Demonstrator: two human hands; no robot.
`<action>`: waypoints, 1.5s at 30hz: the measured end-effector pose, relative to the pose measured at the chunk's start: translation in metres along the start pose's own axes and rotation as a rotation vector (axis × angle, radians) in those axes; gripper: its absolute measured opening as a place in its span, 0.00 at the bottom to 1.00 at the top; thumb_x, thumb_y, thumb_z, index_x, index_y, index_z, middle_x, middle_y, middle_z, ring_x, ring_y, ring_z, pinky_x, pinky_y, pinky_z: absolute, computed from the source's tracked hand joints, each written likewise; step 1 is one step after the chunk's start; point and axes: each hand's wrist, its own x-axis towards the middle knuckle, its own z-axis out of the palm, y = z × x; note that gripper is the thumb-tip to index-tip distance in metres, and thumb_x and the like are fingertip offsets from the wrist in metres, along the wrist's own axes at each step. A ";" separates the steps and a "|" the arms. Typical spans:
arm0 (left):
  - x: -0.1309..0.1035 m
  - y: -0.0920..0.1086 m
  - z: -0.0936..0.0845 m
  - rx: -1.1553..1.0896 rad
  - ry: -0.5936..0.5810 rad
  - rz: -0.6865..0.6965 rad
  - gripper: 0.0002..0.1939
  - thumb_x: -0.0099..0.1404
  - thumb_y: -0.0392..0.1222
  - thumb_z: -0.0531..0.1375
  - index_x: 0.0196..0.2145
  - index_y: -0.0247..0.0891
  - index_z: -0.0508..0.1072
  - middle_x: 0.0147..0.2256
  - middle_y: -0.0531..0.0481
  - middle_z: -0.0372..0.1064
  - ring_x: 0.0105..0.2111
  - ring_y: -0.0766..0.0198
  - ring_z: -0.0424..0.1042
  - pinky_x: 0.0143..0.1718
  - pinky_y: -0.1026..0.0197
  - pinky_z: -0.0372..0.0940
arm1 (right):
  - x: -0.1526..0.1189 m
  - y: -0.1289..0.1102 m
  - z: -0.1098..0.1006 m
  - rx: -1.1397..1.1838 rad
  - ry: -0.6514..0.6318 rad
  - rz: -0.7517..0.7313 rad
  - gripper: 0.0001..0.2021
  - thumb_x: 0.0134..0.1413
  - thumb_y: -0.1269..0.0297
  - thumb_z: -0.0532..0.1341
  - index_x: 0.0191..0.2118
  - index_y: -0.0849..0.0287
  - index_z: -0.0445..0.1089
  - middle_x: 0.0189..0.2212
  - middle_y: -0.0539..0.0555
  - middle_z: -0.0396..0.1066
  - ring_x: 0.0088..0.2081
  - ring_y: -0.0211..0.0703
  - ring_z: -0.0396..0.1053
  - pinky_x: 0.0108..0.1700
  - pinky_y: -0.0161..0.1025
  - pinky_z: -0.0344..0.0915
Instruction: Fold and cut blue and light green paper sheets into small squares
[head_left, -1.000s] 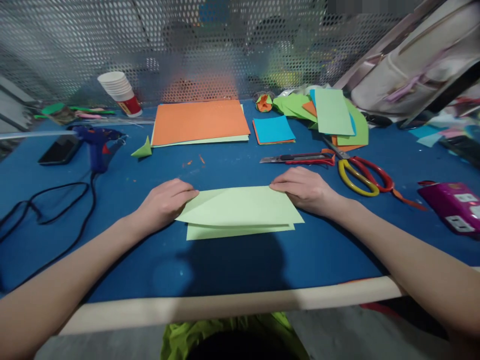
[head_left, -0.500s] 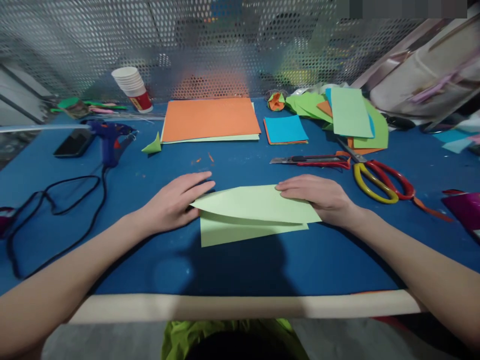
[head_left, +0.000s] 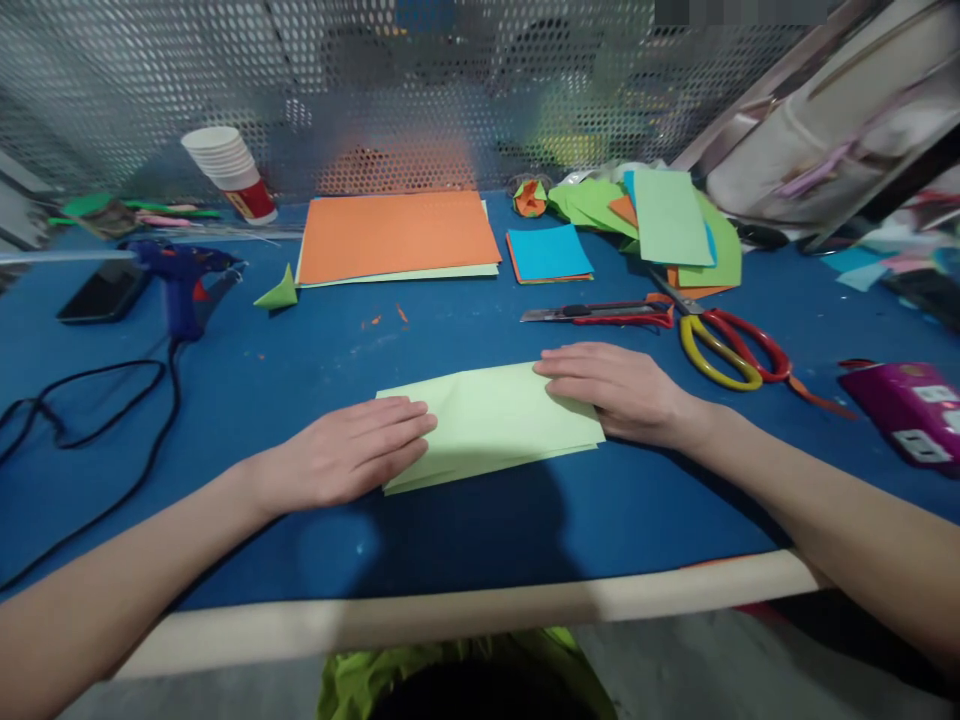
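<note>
A pale green sheet of paper, folded over on itself, lies on the blue table in front of me. Its lower edges nearly line up. My left hand rests flat on the paper's left end, fingers stretched out. Across the upper right part lie the extended fingers of my right hand, its thumb hidden. Beyond the paper are a box cutter and scissors with red and yellow handles.
Orange sheets and blue squares lie farther back. At left are a glue gun with a looping cord, a phone and stacked cups. A purple packet is at right. A perforated metal panel stands behind.
The raised upper layer of the green paper has come down over the lower one. My left hand has moved down and onto it. The view has shifted slightly right.
</note>
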 end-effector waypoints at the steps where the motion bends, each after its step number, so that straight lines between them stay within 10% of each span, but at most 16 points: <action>1: 0.000 0.000 -0.001 0.020 0.016 0.029 0.26 0.70 0.29 0.53 0.60 0.52 0.66 0.57 0.49 0.70 0.61 0.59 0.64 0.65 0.50 0.58 | 0.000 -0.001 -0.002 -0.013 -0.006 -0.021 0.11 0.62 0.73 0.56 0.46 0.55 0.71 0.49 0.60 0.77 0.56 0.50 0.70 0.54 0.50 0.70; 17: 0.005 0.000 -0.010 0.187 -0.042 0.216 0.20 0.70 0.30 0.51 0.55 0.44 0.71 0.57 0.43 0.69 0.61 0.55 0.64 0.65 0.49 0.57 | -0.006 -0.012 -0.019 -0.188 -0.211 -0.077 0.15 0.63 0.76 0.49 0.44 0.58 0.71 0.37 0.58 0.77 0.40 0.46 0.72 0.40 0.44 0.68; 45: 0.010 0.006 -0.015 0.468 -0.129 0.332 0.17 0.71 0.31 0.50 0.52 0.35 0.73 0.55 0.37 0.70 0.58 0.52 0.68 0.61 0.47 0.62 | -0.004 -0.026 -0.032 -0.152 -0.415 0.060 0.14 0.66 0.74 0.49 0.47 0.63 0.71 0.43 0.63 0.74 0.44 0.48 0.69 0.42 0.45 0.67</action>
